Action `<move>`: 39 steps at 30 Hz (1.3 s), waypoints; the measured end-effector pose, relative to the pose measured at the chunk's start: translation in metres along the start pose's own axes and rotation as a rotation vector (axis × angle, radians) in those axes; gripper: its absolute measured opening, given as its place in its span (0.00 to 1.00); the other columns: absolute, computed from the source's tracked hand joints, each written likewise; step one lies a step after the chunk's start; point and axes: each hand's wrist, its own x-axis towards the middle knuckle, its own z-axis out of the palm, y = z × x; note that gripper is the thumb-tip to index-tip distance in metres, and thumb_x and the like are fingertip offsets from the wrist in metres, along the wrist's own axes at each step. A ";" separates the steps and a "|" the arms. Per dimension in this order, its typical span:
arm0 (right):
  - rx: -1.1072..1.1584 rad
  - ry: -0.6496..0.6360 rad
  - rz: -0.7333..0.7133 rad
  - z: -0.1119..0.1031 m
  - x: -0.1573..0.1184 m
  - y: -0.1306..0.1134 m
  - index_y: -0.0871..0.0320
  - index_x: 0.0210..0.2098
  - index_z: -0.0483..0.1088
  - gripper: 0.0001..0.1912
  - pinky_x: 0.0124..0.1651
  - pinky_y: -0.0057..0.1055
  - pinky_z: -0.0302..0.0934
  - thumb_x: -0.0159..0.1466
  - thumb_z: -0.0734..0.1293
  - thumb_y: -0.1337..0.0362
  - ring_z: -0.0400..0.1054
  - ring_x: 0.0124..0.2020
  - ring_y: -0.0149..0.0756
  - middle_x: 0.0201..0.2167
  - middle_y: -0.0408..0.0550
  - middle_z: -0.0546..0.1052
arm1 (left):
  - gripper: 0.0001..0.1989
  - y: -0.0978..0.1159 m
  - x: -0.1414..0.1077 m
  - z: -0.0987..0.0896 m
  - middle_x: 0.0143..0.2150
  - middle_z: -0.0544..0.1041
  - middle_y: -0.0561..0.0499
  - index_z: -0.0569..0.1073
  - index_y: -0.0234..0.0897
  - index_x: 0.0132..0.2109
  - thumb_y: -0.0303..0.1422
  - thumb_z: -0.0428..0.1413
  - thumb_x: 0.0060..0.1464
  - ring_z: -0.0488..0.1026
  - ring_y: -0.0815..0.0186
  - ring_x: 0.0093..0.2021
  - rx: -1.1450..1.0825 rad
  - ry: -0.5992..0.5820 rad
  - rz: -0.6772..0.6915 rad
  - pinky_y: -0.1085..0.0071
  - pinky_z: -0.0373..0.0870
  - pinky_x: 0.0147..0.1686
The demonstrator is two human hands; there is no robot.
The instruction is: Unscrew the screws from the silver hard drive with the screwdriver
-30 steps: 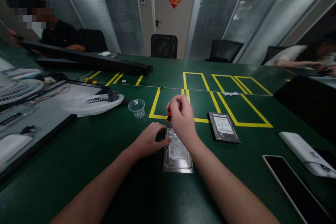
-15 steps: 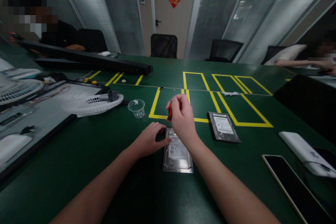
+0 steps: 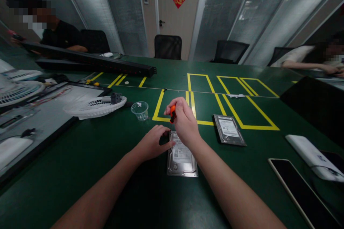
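A silver hard drive (image 3: 183, 161) with a white label lies flat on the green table in front of me. My right hand (image 3: 184, 121) is closed round an orange and black screwdriver (image 3: 172, 113), whose shaft points down at the drive's far left corner. At the drive's left edge, my left hand (image 3: 153, 143) has its thumb on the label and its fingers by the same corner, thumb and fingers apart. The screwdriver's tip is too small to make out. A second hard drive (image 3: 229, 129) lies to the right.
A clear plastic cup (image 3: 140, 111) stands left of my hands, near a white fan grille (image 3: 98, 106). At the right are a phone (image 3: 301, 189) and a white power bank (image 3: 313, 154). Two people sit across at either side.
My right hand has turned slightly round the screwdriver, and more of the orange handle shows. My left hand and both drives have stayed in place.
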 end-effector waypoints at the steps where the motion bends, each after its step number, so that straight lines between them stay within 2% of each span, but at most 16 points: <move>1: 0.013 -0.006 0.007 0.000 0.000 0.000 0.52 0.36 0.64 0.21 0.39 0.33 0.63 0.72 0.52 0.44 0.67 0.34 0.34 0.29 0.43 0.69 | 0.12 0.000 0.000 0.000 0.42 0.74 0.48 0.73 0.39 0.44 0.41 0.61 0.58 0.70 0.58 0.43 0.003 -0.001 0.001 0.62 0.69 0.41; 4: 0.010 -0.030 0.012 -0.001 -0.001 0.000 0.53 0.36 0.64 0.22 0.39 0.33 0.62 0.72 0.53 0.43 0.65 0.33 0.33 0.29 0.43 0.68 | 0.13 0.000 0.000 0.000 0.42 0.75 0.48 0.73 0.39 0.45 0.41 0.61 0.58 0.71 0.57 0.44 0.007 -0.002 0.006 0.62 0.69 0.42; 8: -0.022 -0.065 0.006 0.000 -0.002 -0.001 0.53 0.39 0.62 0.14 0.40 0.33 0.61 0.70 0.62 0.49 0.65 0.32 0.32 0.29 0.41 0.69 | 0.14 -0.002 0.000 0.003 0.44 0.75 0.47 0.73 0.39 0.48 0.39 0.61 0.58 0.71 0.57 0.44 0.004 0.012 0.022 0.61 0.70 0.44; 12: -0.024 -0.075 0.040 0.001 -0.003 -0.003 0.53 0.38 0.62 0.13 0.38 0.32 0.60 0.68 0.65 0.51 0.66 0.33 0.32 0.31 0.41 0.73 | 0.14 -0.003 0.000 0.004 0.44 0.75 0.46 0.72 0.38 0.48 0.39 0.61 0.59 0.71 0.57 0.44 -0.001 0.020 0.023 0.61 0.70 0.44; 16: -0.111 -0.064 0.058 -0.001 -0.001 -0.005 0.53 0.36 0.65 0.14 0.31 0.30 0.56 0.69 0.63 0.50 0.63 0.30 0.32 0.30 0.42 0.71 | 0.14 -0.001 -0.001 0.002 0.44 0.75 0.46 0.73 0.39 0.48 0.40 0.61 0.59 0.71 0.57 0.43 0.009 0.006 0.017 0.61 0.70 0.43; 23: -0.016 -0.068 0.051 -0.002 0.002 -0.005 0.54 0.36 0.70 0.13 0.38 0.30 0.62 0.70 0.62 0.52 0.67 0.32 0.31 0.29 0.41 0.71 | 0.12 -0.001 0.000 0.001 0.42 0.74 0.48 0.73 0.39 0.44 0.40 0.62 0.58 0.71 0.57 0.43 0.011 0.012 0.017 0.62 0.69 0.42; 28: 0.063 -0.021 0.108 0.000 0.002 -0.003 0.53 0.38 0.65 0.13 0.39 0.31 0.65 0.69 0.62 0.51 0.69 0.33 0.31 0.30 0.41 0.73 | 0.12 -0.002 0.000 0.002 0.41 0.74 0.48 0.72 0.39 0.44 0.41 0.62 0.58 0.70 0.58 0.42 0.012 0.015 0.020 0.62 0.69 0.41; 33: 0.087 -0.028 0.059 0.001 0.001 0.005 0.53 0.39 0.65 0.17 0.34 0.30 0.61 0.72 0.57 0.48 0.64 0.30 0.30 0.33 0.43 0.71 | 0.13 -0.001 0.000 0.001 0.41 0.74 0.48 0.73 0.39 0.44 0.41 0.62 0.58 0.70 0.58 0.42 -0.001 0.007 0.017 0.62 0.69 0.41; 36: 0.050 -0.049 0.037 0.001 -0.002 0.009 0.53 0.41 0.65 0.19 0.33 0.30 0.58 0.72 0.55 0.45 0.61 0.29 0.31 0.30 0.42 0.67 | 0.12 -0.002 0.000 0.002 0.41 0.75 0.48 0.72 0.38 0.44 0.40 0.61 0.59 0.70 0.58 0.42 -0.013 0.018 0.021 0.61 0.69 0.41; 39: -0.041 -0.084 0.016 0.000 -0.004 0.009 0.52 0.42 0.65 0.18 0.32 0.31 0.58 0.70 0.59 0.45 0.60 0.28 0.32 0.28 0.41 0.64 | 0.12 -0.003 0.000 0.003 0.43 0.76 0.47 0.73 0.39 0.46 0.39 0.62 0.58 0.71 0.57 0.43 -0.027 0.026 0.018 0.60 0.70 0.43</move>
